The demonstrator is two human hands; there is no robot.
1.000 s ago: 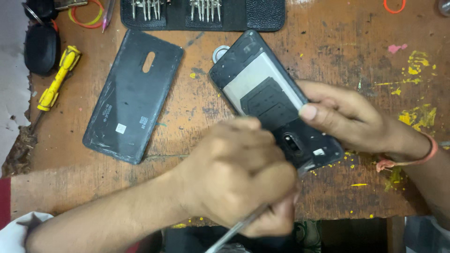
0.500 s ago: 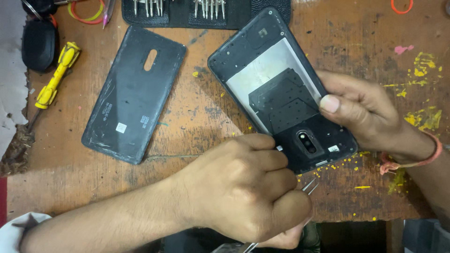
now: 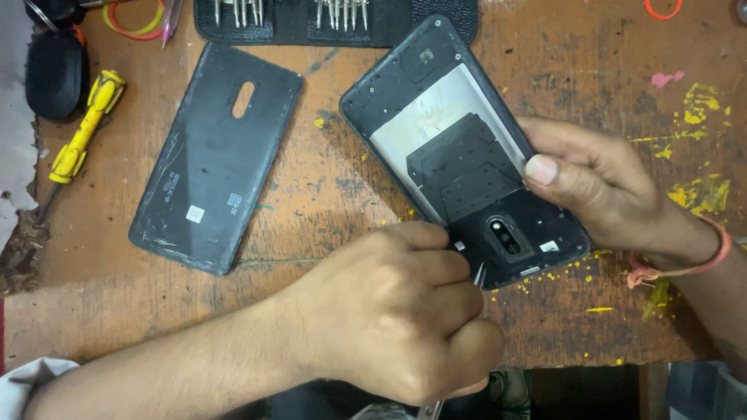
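Nearest the camera, your left hand [image 3: 397, 311] was curled into a tight fist around thin metal tweezers [image 3: 480, 274], whose tips poked out by your knuckles and touched the lower edge of the opened phone [image 3: 459, 148], just beside its camera module [image 3: 504, 236]. The phone lay tilted on the worn wooden table [image 3: 327, 194], its back off and a black inner plate showing. Your right hand [image 3: 599, 187] gripped the phone's right edge, thumb pressed flat on the frame and fingers folded beneath. Further left, well apart from the phone, the removed back cover [image 3: 214, 155] lay inside-up. Beyond it, a yellow screwdriver [image 3: 84, 124] rested near the table's left edge, and a black case of screwdriver bits [image 3: 311, 19] sat at the far edge.
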